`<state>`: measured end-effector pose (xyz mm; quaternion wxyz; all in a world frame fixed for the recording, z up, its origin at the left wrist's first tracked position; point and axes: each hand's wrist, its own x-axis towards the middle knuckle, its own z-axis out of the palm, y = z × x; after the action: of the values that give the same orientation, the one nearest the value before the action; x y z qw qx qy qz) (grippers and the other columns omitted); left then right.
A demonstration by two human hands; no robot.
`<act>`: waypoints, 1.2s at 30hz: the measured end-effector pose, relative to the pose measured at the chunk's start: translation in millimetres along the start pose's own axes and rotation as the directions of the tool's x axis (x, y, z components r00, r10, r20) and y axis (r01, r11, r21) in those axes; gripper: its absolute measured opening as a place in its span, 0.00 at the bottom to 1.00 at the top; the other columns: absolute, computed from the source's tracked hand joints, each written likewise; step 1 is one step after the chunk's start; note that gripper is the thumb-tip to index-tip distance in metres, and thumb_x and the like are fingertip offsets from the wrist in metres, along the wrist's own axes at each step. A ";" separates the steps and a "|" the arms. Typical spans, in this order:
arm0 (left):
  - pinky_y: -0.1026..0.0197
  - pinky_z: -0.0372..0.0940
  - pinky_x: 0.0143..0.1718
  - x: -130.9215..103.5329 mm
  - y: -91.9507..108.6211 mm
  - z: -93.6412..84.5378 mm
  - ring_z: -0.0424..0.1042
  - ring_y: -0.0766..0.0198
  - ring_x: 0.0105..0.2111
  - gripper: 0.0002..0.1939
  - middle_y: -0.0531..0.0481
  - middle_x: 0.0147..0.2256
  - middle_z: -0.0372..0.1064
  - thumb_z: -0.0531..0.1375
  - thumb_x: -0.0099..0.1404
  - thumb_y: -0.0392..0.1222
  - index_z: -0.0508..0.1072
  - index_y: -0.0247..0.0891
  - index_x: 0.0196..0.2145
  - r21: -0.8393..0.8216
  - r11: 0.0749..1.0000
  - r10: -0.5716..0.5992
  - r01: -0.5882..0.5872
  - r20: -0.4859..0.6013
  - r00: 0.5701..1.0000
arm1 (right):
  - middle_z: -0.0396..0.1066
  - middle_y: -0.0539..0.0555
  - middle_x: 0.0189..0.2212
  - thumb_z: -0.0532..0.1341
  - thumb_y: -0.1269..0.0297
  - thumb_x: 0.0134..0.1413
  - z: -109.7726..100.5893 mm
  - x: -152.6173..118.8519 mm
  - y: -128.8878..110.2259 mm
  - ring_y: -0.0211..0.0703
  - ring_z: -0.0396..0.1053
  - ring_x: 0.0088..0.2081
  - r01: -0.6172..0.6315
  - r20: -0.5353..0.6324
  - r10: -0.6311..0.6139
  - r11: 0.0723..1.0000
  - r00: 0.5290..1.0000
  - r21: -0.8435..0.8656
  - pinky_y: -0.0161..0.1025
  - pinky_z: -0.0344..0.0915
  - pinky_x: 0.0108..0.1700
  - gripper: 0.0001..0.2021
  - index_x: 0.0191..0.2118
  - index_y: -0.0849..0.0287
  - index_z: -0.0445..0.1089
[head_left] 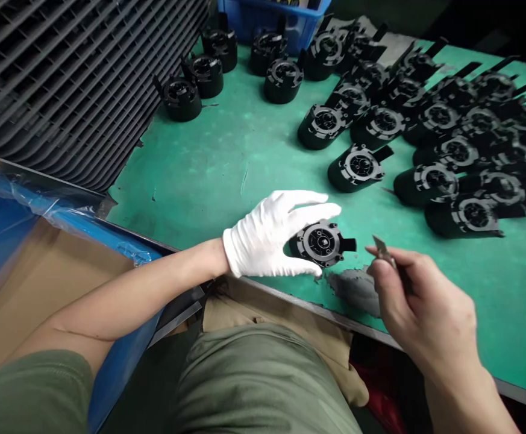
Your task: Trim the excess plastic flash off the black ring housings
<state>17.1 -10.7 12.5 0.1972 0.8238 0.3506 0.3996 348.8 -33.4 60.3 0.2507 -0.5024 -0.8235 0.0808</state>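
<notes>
A green tabletop [190, 163] spreads out in front of me, seen from above. At ten o'clock from the round black part [321, 243] rises a big dark slatted rack [64, 78]; at twelve, a blue bin [263, 27] sits at the far edge, with the crowd of other black parts [382, 122] running from eleven round to three. My right hand [425, 307], bare, is at four o'clock, pinching a small metal blade between thumb and fingers. My left hand [272, 238], white-gloved, is at nine, fingers and thumb curved around the part; I can't tell whether they grip it. A dark grey patch [356, 291] lies near five o'clock. Smallest is the blade [384, 249], tip up, just beside the part's tab.
</notes>
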 end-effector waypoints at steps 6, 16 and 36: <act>0.36 0.82 0.68 8.9 1.1 -4.3 0.87 0.35 0.63 0.41 0.30 0.65 0.87 0.76 0.82 0.73 0.83 0.40 0.76 0.172 0.984 -0.096 0.053 0.256 0.962 | 0.91 0.55 0.48 0.64 0.60 0.92 8.5 -31.6 -20.9 0.51 0.90 0.42 0.150 0.171 -0.169 0.981 0.971 0.120 0.44 0.83 0.44 0.11 0.66 0.51 0.81; 0.30 0.76 0.78 1.2 4.1 0.4 0.80 0.27 0.74 0.64 0.24 0.77 0.78 0.83 0.71 0.77 0.70 0.37 0.87 0.134 0.989 -0.100 0.066 0.272 0.957 | 0.91 0.57 0.52 0.62 0.63 0.94 3.5 -21.0 -17.3 0.50 0.92 0.46 0.257 0.237 -0.244 0.966 0.940 -0.024 0.42 0.83 0.45 0.15 0.74 0.56 0.78; 0.26 0.75 0.79 -0.5 13.1 5.0 0.82 0.26 0.74 0.59 0.26 0.74 0.81 0.81 0.73 0.75 0.68 0.38 0.85 0.067 0.977 -0.212 0.202 0.380 0.900 | 0.82 0.53 0.42 0.62 0.70 0.83 -18.6 -11.3 -3.3 0.46 0.76 0.28 0.411 0.494 -0.305 0.904 0.814 -0.120 0.46 0.63 0.26 0.29 0.82 0.60 0.73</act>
<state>26.3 -20.1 17.1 0.2926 0.8468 0.3956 0.2020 359.6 -47.0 73.9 0.0001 -0.3279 -0.9430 0.0575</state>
